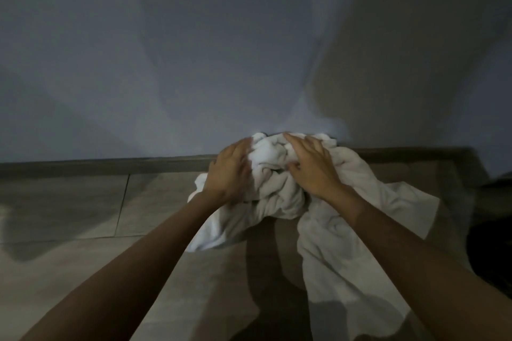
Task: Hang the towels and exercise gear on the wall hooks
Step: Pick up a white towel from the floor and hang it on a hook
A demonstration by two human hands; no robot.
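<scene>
Two bare forearms enter from the bottom corners and converge on a crumpled white cloth towel point(273, 156). It is held in front of a plain grey-blue wall point(166, 63), just above the dark skirting board point(97, 166).

Hands:
- The right hand point(314, 167) is laid over the top of the bundle. Its fingers are spread and lightly bent and its thumb is dug into a fold, so a wad of cloth is pinched between thumb and fingers.
- The left hand point(231, 173) is set against the left flank of the bundle. It is motion-blurred, and whether it grips or merely presses cannot be told.

Towel position: the upper part is gathered into a knot between the two hands. The rest is let hang in two loose tails, a short one below the left wrist and a long one below the right forearm. A shadow is cast on the grey tiled floor point(69, 202) beneath, so the cloth is judged to be lifted off the floor, not lying on it.

Reason for the hold (judgement): the bulk is bunched and squeezed from two sides. This lets it be carried as one lump, or searched for an edge to go over a hook.

No wall hook is seen in this view, and no exercise gear is identified. A dark shape point(493, 216) at the right edge cannot be identified.

Stage (judgement): early, as this towel is not yet hung.
</scene>
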